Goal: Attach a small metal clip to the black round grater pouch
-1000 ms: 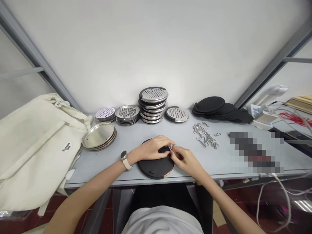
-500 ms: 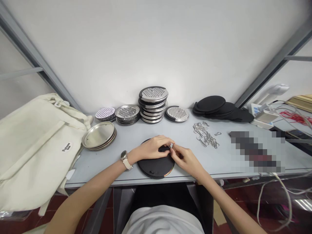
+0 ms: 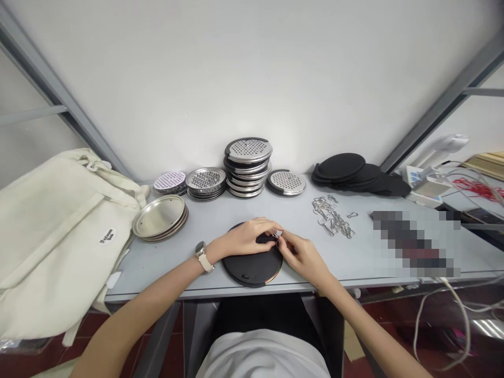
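A round black disc [image 3: 252, 270], with a small slot near its front edge, lies at the table's front. My left hand [image 3: 250, 239] rests over its far part, thumb and fingers closing on the right rim. Against that rim, my right hand [image 3: 303, 257] pinches a small silver metal clip [image 3: 275, 235], mostly hidden by fingertips. Both hands nearly touch there. To the right lies a pile of similar metal clips [image 3: 334, 220], with one clip [image 3: 352, 214] apart from it.
Along the wall stand a tall stack of round graters [image 3: 249, 152], a shorter grater stack [image 3: 206, 181], a single grater [image 3: 287, 182] and black discs [image 3: 340, 169]. Metal plates [image 3: 159, 218] and a cream bag [image 3: 71, 231] are left. White cables [image 3: 466, 325] hang at right.
My right fingertips have shifted slightly at the disc's rim, and a little more of the silver clip shows. My left hand and the disc have hardly moved.
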`<state>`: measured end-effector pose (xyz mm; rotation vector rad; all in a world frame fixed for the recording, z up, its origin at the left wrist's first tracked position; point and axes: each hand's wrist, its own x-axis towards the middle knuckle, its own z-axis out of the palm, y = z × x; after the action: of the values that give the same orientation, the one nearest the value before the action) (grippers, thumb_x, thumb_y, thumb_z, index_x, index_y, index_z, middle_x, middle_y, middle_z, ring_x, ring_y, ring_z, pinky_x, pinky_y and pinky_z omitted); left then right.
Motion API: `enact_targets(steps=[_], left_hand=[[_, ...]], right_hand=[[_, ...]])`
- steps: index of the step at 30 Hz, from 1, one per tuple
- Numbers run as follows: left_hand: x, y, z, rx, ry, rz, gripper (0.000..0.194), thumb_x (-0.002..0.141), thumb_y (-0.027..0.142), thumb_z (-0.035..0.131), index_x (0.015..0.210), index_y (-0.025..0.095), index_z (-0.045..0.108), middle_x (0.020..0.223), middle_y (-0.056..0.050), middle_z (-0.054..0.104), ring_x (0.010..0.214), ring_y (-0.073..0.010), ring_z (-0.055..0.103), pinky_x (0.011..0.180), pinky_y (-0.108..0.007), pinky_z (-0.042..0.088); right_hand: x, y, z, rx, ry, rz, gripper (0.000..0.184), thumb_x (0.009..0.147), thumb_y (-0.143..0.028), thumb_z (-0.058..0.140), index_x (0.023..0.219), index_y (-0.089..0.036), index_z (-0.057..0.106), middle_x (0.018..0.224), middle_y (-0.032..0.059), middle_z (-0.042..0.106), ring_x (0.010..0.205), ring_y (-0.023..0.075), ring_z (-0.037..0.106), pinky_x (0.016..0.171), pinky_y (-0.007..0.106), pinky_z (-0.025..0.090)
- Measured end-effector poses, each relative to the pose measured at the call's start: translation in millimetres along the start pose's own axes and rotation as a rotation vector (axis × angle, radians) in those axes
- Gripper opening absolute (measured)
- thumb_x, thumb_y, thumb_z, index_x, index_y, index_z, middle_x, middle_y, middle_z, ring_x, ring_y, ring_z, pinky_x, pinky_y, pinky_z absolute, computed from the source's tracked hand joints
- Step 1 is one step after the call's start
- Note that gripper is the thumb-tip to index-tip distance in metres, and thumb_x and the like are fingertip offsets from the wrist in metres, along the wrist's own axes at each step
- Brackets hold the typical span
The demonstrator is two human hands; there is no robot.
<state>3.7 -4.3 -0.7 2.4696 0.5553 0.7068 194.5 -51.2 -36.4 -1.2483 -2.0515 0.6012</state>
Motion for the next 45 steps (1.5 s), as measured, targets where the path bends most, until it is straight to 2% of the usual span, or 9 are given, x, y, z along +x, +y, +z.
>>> enact_targets(steps=[11,35,45], left_hand=[[-0.1,-0.4,-0.8,-0.005,-0.004,-0.002,0.033,0.082,0.013,0.056,0.115,0.017,0.053,0.102,-0.007,0.063,0.099,-0.0181,0.057,0.090,-0.032,0.044],[0.2,0.5,-0.5,-0.022,-0.002,-0.009,0.033,0.082,0.014,0.055,0.114,0.018,0.053,0.102,-0.007,0.063,0.098,-0.0189,0.058,0.090,-0.033,0.044],[-0.4,0.0,-1.6,0.012,0.001,0.001,0.032,0.082,0.012,0.056,0.114,0.016,0.054,0.102,-0.007,0.062,0.098,-0.0176,0.057,0.092,-0.031,0.043]], right_hand=[[0.9,0.1,0.2,-0.008,-0.024,0.015,0.025,0.091,-0.027,0.038,0.067,-0.020,0.043,0.056,-0.0042,0.043,0.050,0.0092,0.038,0.050,0.022,0.028],[-0.9,1.2,0.7,-0.017,0.037,-0.017,0.024,0.092,-0.030,0.038,0.071,-0.020,0.043,0.060,-0.0028,0.046,0.053,0.0103,0.040,0.051,0.022,0.033],[0.5,1.3,2.0,-0.044,-0.039,0.016,0.024,0.092,-0.029,0.037,0.072,-0.020,0.045,0.058,-0.0032,0.045,0.052,0.0105,0.041,0.051,0.022,0.031]])
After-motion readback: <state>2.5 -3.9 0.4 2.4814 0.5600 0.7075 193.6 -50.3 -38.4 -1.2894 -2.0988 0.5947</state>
